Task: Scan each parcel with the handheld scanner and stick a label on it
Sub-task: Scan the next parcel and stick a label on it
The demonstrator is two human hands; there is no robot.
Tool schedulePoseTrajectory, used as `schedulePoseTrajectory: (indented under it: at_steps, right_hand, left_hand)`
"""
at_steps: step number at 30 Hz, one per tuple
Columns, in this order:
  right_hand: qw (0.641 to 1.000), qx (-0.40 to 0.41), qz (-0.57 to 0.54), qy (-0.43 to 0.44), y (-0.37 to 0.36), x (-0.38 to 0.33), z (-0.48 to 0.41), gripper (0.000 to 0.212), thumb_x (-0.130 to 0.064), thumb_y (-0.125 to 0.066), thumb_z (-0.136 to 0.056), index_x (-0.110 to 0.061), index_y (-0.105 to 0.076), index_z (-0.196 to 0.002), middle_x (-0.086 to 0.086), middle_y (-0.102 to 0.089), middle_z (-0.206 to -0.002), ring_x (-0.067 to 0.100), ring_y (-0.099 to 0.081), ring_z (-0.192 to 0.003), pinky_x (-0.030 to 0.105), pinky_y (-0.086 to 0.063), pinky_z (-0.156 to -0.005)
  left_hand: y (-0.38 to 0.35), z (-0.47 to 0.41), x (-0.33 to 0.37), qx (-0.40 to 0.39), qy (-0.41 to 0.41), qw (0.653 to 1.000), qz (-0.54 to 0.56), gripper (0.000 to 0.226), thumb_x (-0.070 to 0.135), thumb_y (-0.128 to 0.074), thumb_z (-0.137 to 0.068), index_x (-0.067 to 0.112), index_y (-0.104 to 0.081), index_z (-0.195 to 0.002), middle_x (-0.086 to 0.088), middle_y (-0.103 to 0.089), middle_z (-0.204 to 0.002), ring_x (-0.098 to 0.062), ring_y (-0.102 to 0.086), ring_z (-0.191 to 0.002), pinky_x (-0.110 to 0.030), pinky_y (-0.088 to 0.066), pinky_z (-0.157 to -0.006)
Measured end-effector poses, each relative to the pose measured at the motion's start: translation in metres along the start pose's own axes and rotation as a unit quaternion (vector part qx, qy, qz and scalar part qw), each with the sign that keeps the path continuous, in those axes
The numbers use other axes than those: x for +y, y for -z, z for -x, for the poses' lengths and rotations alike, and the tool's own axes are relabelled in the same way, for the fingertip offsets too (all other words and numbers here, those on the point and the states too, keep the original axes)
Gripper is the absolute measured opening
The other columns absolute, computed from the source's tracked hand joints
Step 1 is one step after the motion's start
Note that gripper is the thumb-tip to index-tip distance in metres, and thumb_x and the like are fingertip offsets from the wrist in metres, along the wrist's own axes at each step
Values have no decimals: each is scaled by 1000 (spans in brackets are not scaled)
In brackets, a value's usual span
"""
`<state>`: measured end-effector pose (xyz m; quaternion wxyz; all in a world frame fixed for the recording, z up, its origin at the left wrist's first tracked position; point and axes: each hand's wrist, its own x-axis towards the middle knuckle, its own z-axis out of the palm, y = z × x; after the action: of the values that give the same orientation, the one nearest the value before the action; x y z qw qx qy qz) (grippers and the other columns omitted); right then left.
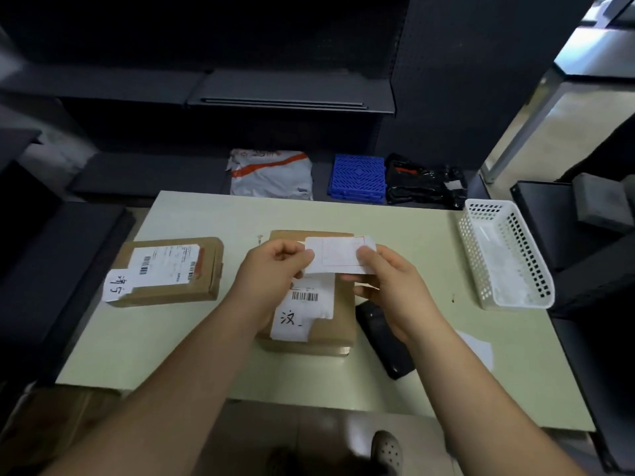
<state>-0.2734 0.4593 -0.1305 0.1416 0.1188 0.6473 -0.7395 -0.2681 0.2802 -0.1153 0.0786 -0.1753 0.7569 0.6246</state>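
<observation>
A white label [338, 254] with a red frame is held above the middle cardboard parcel [340, 307]. My left hand [273, 269] pinches its left end and my right hand [388, 280] pinches its right end. That parcel bears a barcode sticker and a handwritten white label. A second cardboard parcel [168, 269], also labelled, lies to the left on the pale table [412, 235]. The black handheld scanner [388, 341] lies on the table just right of the middle parcel, partly under my right wrist.
A white perforated basket [505, 252] stands at the table's right edge. Sheets of white paper [477, 348] lie near the scanner. Beyond the table sit a white mailer bag [271, 173], a blue plastic grid [357, 178] and a black bag [426, 182]. Dark shelving surrounds the table.
</observation>
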Motion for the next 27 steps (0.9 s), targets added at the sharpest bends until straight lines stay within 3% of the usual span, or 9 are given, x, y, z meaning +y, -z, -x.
schedulePoseTrajectory:
  at_steps: [4,8,12,17,19,23,27]
  right_hand:
    - [998,53,45,9,-12,8,-1,23,-23,-59,-97,-13,-78,-90,2,-77,-90,18,-63,-79,36,-51,-75]
    - [996,66,54,6,-15,14,0,14,-14,-67,-90,-4,-76,-88,6,-65,-73,15,-51,-64,23,-42,-60]
    - [994,83,69,-9,-12,30,1,10,-11,-74,-85,-5,-67,-82,7,-62,-65,12,-52,-52,23,-41,-54]
    - [992,80,88,-45,-7,61,5,21,-29,-80,-73,-11,-68,-74,11,-64,-70,21,-54,-63,35,-43,-67]
    - [992,76,84,-60,-3,72,4,27,-39,-80,-64,-15,-70,-71,8,-68,-75,22,-57,-71,40,-46,-74]
    - [986,97,110,-81,7,85,3,19,-26,-77,-82,-15,-66,-71,-4,-63,-66,15,-52,-60,32,-41,-66]
    - [978,111,156,-85,12,95,1,22,-26,-76,-84,-15,-63,-70,-4,-57,-62,15,-46,-56,28,-37,-59]
  left_hand:
    - [15,-3,-5,2,-23,999,-22,9,20,-69,-90,14,-68,-85,1,-63,-73,-11,-55,-68,-24,-44,-68]
    - [24,-7,-17,-7,0,1000,-19,9,17,-72,-88,9,-71,-91,0,-64,-73,-11,-56,-65,-23,-44,-65]
    - [27,-5,-41,-7,37,999,-34,10,16,-76,-84,13,-71,-91,1,-66,-72,-12,-58,-65,-24,-46,-67]
    - [24,4,-68,-13,57,996,-61,24,20,-80,-80,24,-71,-103,4,-71,-93,-13,-67,-80,-33,-54,-79]
    - [22,7,-75,-4,55,995,-83,14,22,-78,-82,22,-71,-94,7,-71,-92,-12,-65,-81,-30,-53,-74]
    - [10,7,-89,-8,47,992,-118,10,22,-70,-89,18,-65,-82,7,-63,-81,-8,-54,-70,-22,-38,-59]
    - [0,3,-101,16,32,975,-221,16,29,-69,-87,24,-61,-75,10,-62,-85,-16,-60,-85,-30,-50,-75]
